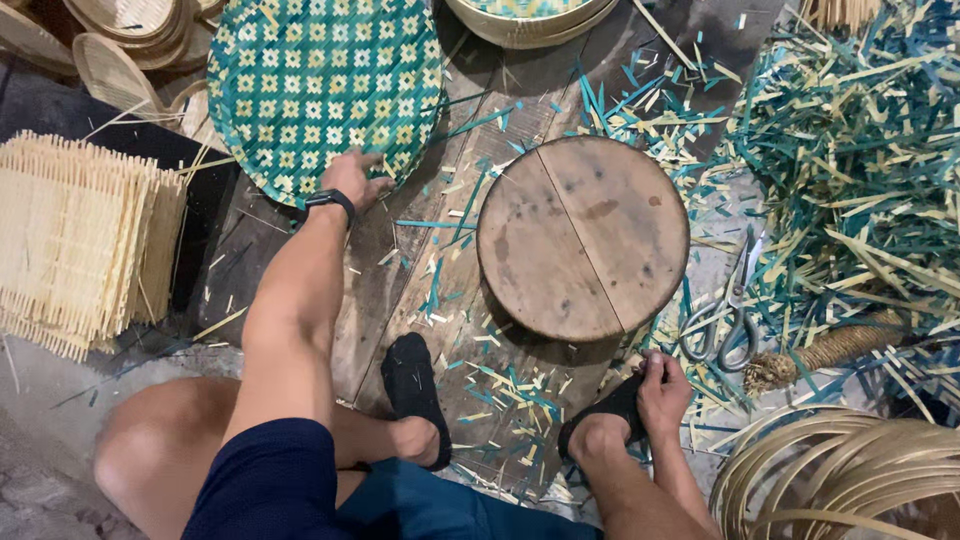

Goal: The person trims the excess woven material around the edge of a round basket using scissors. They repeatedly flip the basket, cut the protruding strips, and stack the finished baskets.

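Your right hand (663,392) rests on your black sock (608,404), fingers closed loosely on it. Your left hand (352,178) grips the green woven tray (320,85) at its near rim.

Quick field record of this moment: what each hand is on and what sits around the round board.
left hand: fingers on rim of green-and-cream woven bamboo tray
right hand: resting on black-socked right foot
centre: round wooden board, nothing on it
right of board: metal scissors on floor
around: green and pale bamboo strip offcuts
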